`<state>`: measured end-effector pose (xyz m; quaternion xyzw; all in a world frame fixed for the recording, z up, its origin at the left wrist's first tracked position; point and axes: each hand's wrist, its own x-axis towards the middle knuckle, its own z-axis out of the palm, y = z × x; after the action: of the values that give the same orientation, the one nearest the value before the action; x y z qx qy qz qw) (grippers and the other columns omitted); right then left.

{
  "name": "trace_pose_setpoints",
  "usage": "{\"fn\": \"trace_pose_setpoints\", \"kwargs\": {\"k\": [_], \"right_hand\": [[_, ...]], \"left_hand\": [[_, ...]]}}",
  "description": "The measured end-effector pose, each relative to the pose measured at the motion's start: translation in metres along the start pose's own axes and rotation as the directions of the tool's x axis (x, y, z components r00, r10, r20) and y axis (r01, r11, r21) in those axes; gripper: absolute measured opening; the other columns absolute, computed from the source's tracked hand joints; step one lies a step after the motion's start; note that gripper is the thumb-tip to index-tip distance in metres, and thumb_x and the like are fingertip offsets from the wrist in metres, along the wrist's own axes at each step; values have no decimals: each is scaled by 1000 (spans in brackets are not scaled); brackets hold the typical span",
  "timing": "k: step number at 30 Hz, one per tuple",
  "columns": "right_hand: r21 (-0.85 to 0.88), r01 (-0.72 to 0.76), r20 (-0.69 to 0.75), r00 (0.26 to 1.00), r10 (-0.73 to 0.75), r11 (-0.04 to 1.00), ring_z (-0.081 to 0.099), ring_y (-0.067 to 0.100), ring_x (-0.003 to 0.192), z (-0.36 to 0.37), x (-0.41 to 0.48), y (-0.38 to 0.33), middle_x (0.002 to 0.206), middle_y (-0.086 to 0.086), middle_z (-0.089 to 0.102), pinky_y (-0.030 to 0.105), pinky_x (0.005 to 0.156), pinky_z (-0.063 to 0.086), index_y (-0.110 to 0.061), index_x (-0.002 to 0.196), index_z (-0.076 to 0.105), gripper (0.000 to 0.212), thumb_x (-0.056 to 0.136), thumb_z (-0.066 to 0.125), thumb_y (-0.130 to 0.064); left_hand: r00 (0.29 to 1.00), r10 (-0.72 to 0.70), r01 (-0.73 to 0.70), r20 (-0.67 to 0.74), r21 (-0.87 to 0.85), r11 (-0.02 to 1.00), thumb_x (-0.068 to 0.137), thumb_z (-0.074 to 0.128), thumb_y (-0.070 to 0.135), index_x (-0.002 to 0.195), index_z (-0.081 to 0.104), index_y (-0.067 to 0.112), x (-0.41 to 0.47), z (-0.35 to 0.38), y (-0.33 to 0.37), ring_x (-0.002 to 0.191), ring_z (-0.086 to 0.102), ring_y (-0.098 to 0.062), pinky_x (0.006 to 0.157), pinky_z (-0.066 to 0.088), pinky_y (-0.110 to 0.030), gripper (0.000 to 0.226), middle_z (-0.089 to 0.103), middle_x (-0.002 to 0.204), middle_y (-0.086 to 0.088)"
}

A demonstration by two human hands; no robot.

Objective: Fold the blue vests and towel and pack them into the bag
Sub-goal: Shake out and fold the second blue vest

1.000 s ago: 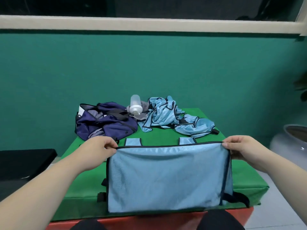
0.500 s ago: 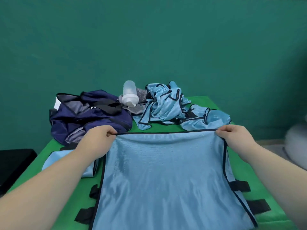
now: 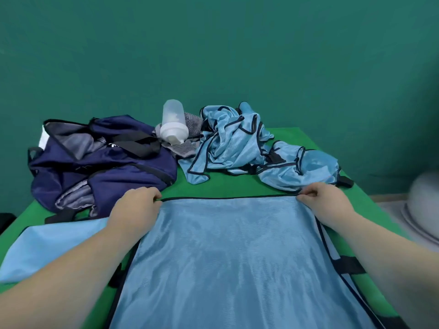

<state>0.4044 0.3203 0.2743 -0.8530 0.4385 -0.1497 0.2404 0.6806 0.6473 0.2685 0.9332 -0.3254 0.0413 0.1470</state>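
With the left hand (image 3: 135, 205) and right hand (image 3: 325, 200) each pinching a far corner of the flat vest (image 3: 225, 245), uneven pulling (slippery-looking mesh) could skew the fold.

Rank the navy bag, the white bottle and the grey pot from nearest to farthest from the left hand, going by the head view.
1. navy bag: just beyond the left hand, which pinches the flat blue vest.
2. white bottle: farther back, at the bag's right end.
3. grey pot: off the table, far right.
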Motion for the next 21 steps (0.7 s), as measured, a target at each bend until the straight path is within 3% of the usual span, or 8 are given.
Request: {"fn": "trace_pose_setpoints", "kwargs": {"k": [3, 7, 10, 12, 13, 15, 17, 21], "right_hand": [[-7, 20, -53, 998, -21, 1000, 62, 15, 82, -4, -4, 1, 93, -6, 68, 34, 70, 51, -24, 99, 69, 26, 86, 72, -46], [-62, 202, -109, 972, -208, 977, 56, 16, 108, -15, -34, 0, 115, -5, 59, 34, 88, 46, -23, 114, 68, 32, 92, 64, -46], [-164, 467, 14, 882, -472, 869, 54, 16, 115, -15, -74, -7, 116, -6, 62, 34, 99, 45, -20, 116, 69, 34, 96, 54, -45], [-280, 628, 164, 776, -609, 726, 56, 21, 116, -7, -96, -8, 116, -4, 65, 39, 102, 46, -19, 117, 68, 46, 94, 42, -50], [-354, 667, 248, 743, -622, 656, 54, 23, 121, -3, -104, -6, 120, -4, 63, 42, 106, 44, -20, 122, 65, 54, 93, 34, -54], [-468, 638, 387, 770, -507, 611, 37, 24, 140, -1, -115, 0, 139, -6, 50, 46, 118, 26, -23, 138, 50, 69, 91, 19, -62], [-504, 578, 423, 813, -401, 642, 17, 22, 151, -5, -118, 12, 152, -8, 34, 52, 122, 9, -26, 150, 34, 76, 91, 15, -70], [-495, 519, 453, 839, -303, 697, -1, 17, 154, -18, -114, 34, 165, -9, 11, 59, 121, -4, -30, 158, 15, 73, 96, 12, -69]], "left_hand": [[992, 77, -69, -96, 82, 994, 91, 64, 30, 112, 69, 24, -12, -3, 12, 100, 55, -29, 82, 50, -44, 22, 64, 108, 0], [964, 240, -245, -114, -27, 969, 87, 67, 24, 108, 71, 21, -45, -9, 47, 101, 52, -27, 87, 48, -44, 22, 61, 111, 2], [947, 320, -317, 19, -96, 944, 92, 61, 32, 117, 67, 26, -69, -7, 70, 120, 48, -21, 101, 42, -39, 27, 55, 124, 7], [939, 326, -316, 113, -98, 944, 96, 55, 39, 129, 59, 30, -83, -4, 78, 133, 40, -17, 110, 35, -35, 35, 46, 139, 8], [934, 322, -313, 153, -81, 946, 97, 52, 42, 134, 54, 31, -91, -3, 80, 137, 35, -15, 113, 31, -33, 39, 41, 145, 9], [923, 322, -320, 210, -45, 946, 99, 45, 50, 142, 45, 33, -108, -2, 80, 143, 28, -14, 116, 24, -30, 46, 32, 154, 8], [913, 313, -322, 263, -10, 947, 95, 31, 62, 145, 40, 34, -125, -2, 76, 146, 24, -13, 117, 19, -28, 58, 27, 158, 8], [902, 328, -352, 281, 38, 935, 72, -2, 71, 144, 43, 34, -147, 0, 62, 142, 32, -11, 115, 21, -27, 92, 31, 155, 13]]}}
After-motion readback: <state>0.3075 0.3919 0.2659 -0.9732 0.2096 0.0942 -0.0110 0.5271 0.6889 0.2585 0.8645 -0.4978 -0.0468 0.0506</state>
